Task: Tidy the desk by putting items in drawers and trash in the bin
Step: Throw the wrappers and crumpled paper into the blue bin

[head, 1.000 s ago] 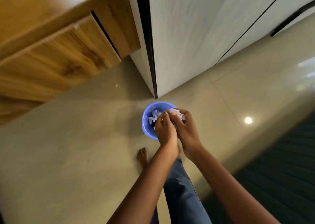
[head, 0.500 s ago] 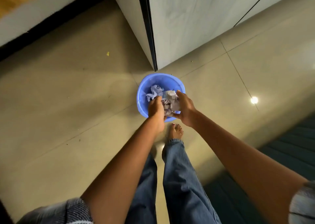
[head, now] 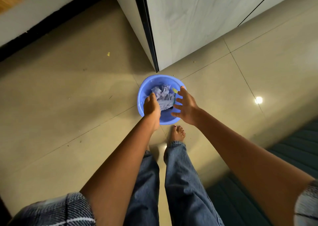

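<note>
The trash [head: 163, 96] (crumpled paper and a printed wrapper) lies in the blue bin [head: 142, 95] on the floor. The right hand [head: 186, 105] is spread and empty; the left hand's [head: 152, 107] grip cannot be told. This load looks binned; the worktop is out of view.

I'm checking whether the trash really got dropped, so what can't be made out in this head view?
- Left hand: its palm and fingertips face away, so whether it holds the papers cannot be told.
- Print on the papers: too small to read.
- Bin near wall and floor: covered by both hands and the papers.
- Left foot: hidden behind the left forearm.
- Right hand: spread open, nothing in it.
</note>
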A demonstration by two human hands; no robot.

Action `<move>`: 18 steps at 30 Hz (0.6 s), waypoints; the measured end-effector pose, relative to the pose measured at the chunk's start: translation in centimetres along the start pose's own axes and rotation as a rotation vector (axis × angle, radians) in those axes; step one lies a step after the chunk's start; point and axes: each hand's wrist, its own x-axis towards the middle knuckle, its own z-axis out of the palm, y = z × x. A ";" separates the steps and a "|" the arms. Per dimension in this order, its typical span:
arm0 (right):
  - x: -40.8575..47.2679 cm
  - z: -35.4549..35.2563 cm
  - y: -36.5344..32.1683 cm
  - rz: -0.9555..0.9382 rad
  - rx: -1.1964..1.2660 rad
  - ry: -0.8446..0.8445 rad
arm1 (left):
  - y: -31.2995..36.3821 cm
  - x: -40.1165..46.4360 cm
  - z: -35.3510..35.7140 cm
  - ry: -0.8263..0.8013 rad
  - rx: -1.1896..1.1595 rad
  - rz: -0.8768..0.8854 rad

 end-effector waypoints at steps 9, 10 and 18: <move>1.0 -0.6 1.4 -0.007 -0.037 0.031 | -0.6 0.7 -0.1 0.014 0.085 0.054; 1.0 -0.8 1.5 -0.014 -0.076 0.043 | -0.5 0.7 -0.1 0.014 0.095 0.063; 0.1 -1.6 3.8 -0.093 -0.379 0.101 | -0.6 0.0 -2.0 -0.006 0.106 0.114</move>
